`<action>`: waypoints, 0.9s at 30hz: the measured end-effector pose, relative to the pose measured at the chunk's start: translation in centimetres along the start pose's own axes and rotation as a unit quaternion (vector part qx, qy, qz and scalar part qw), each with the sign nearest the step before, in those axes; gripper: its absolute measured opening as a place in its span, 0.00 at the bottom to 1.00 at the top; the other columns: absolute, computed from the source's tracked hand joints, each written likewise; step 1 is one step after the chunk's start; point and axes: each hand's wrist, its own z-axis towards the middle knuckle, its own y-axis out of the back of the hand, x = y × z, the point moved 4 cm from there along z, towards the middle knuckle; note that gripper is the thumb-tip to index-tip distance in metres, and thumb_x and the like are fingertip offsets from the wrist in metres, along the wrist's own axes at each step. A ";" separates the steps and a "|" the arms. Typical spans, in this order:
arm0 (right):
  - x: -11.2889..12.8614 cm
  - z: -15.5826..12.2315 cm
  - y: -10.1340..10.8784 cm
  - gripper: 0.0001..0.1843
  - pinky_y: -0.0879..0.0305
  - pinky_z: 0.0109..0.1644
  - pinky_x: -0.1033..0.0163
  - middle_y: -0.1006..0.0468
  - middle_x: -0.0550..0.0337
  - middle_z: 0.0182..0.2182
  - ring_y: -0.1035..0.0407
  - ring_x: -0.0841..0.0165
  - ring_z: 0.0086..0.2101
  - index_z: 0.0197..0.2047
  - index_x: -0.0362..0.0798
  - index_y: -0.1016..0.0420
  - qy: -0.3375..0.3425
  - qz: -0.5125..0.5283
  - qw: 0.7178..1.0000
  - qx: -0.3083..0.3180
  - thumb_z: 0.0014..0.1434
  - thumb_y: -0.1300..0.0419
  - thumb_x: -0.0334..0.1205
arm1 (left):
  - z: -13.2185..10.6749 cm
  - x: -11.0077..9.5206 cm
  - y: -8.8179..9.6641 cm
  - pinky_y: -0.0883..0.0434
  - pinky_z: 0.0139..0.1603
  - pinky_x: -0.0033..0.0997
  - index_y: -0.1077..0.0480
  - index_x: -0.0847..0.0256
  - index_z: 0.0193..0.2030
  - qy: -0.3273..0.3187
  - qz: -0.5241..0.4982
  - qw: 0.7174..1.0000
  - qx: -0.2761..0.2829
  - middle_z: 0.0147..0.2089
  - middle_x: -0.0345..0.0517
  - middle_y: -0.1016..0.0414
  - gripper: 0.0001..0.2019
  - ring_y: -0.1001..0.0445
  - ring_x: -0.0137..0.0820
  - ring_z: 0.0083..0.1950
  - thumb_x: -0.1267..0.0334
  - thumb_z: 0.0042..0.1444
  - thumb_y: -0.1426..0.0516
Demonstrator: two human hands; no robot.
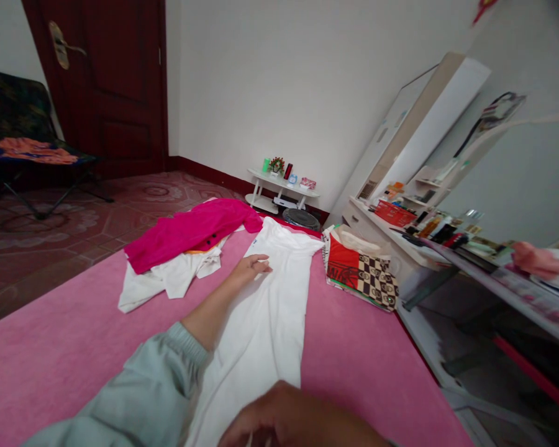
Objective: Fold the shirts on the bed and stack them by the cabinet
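Note:
A long white garment [274, 310] lies stretched out in a narrow strip on the pink bed cover [354, 372]. My left hand [253, 268] is at its far part, fingers extended over the fabric near the left edge. Close to the camera, my right hand [298, 416] is curled over the near part of the garment. White fabric shows by its fingertips, which are partly cut off by the lower frame edge.
Left of the garment lie a magenta garment [186, 233] and a white one [158, 282] beneath it. A pile of patterned cloth [358, 267] lies right. A cluttered dresser [428, 254] borders the bed's right side. A low white stand [284, 180] is beyond the foot.

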 end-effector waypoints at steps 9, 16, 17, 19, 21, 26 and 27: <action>-6.8 3.2 5.5 0.06 0.47 0.26 0.69 0.31 0.66 0.21 0.40 0.75 0.23 0.29 0.46 0.24 0.033 -0.130 0.921 -0.365 0.53 0.42 0.36 | -0.1 0.8 -0.6 0.31 0.45 0.35 0.30 0.67 0.51 -0.043 0.063 0.997 0.019 0.35 0.48 0.22 0.26 0.24 0.35 0.38 0.57 0.46 0.38; -6.9 1.0 8.8 0.12 0.37 0.50 0.61 0.27 0.53 0.42 0.33 0.64 0.45 0.42 0.48 0.27 0.145 -0.234 0.784 -0.556 0.60 0.49 0.36 | -0.9 0.7 -1.2 0.31 0.53 0.39 0.29 0.66 0.53 -0.065 0.107 0.990 0.059 0.46 0.55 0.22 0.23 0.24 0.38 0.46 0.61 0.49 0.39; -7.1 0.8 9.8 0.13 0.40 0.55 0.58 0.29 0.51 0.47 0.35 0.62 0.50 0.46 0.47 0.28 0.129 -0.275 0.756 -0.580 0.59 0.49 0.36 | -0.9 0.6 -1.2 0.32 0.54 0.40 0.29 0.66 0.52 -0.065 0.111 0.990 0.064 0.47 0.55 0.22 0.23 0.25 0.38 0.48 0.61 0.49 0.39; -7.9 0.8 12.0 0.20 0.43 0.59 0.53 0.31 0.47 0.51 0.39 0.58 0.54 0.53 0.45 0.33 0.062 -0.333 0.718 -0.608 0.57 0.45 0.39 | -1.2 0.3 -1.1 0.34 0.58 0.41 0.27 0.66 0.50 -0.063 0.118 0.988 0.075 0.49 0.55 0.23 0.22 0.26 0.40 0.51 0.61 0.47 0.37; -8.8 1.1 14.1 0.25 0.41 0.57 0.53 0.32 0.45 0.51 0.38 0.56 0.53 0.56 0.43 0.36 -0.012 -0.364 0.697 -0.617 0.57 0.43 0.43 | -2.0 -0.2 -1.1 0.37 0.61 0.42 0.26 0.66 0.48 -0.067 0.145 0.982 0.098 0.51 0.55 0.24 0.21 0.28 0.40 0.54 0.63 0.46 0.36; -9.7 1.8 18.1 0.20 0.36 0.44 0.59 0.28 0.52 0.46 0.32 0.60 0.46 0.49 0.47 0.31 -0.130 -0.386 0.680 -0.610 0.59 0.44 0.52 | -8.3 -4.1 -1.9 0.39 0.62 0.44 0.25 0.61 0.47 -0.160 0.281 0.935 0.145 0.59 0.54 0.31 0.16 0.33 0.41 0.59 0.68 0.49 0.39; -9.7 2.0 18.7 0.20 0.37 0.42 0.61 0.28 0.53 0.45 0.31 0.61 0.44 0.47 0.48 0.30 -0.143 -0.385 0.679 -0.608 0.59 0.44 0.53 | -10.3 -5.4 -2.5 0.38 0.61 0.42 0.25 0.59 0.48 -0.187 0.285 0.925 0.167 0.57 0.53 0.29 0.15 0.32 0.40 0.58 0.68 0.52 0.41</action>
